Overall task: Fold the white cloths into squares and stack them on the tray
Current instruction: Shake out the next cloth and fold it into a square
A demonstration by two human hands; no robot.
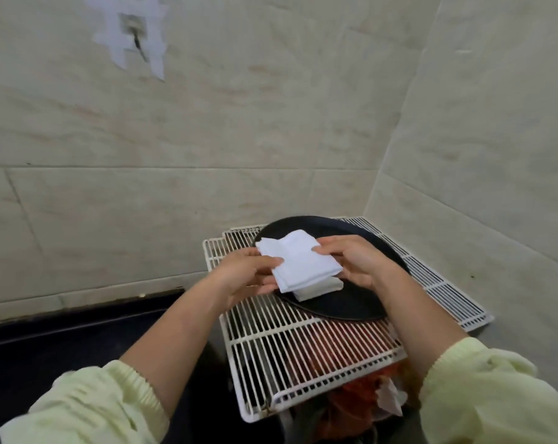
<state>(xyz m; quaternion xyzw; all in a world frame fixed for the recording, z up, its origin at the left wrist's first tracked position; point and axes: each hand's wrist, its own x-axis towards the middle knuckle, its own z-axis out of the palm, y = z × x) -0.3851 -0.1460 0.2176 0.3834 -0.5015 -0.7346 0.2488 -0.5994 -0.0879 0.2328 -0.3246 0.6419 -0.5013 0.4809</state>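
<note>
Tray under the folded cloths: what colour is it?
The tray is plain black, seen best in the head view.

Nothing readable is coming up anywhere in view. No lettering, label, brand or number is showing on the white cloth, the black tray, the wire rack or the taped patch on the wall.
</note>
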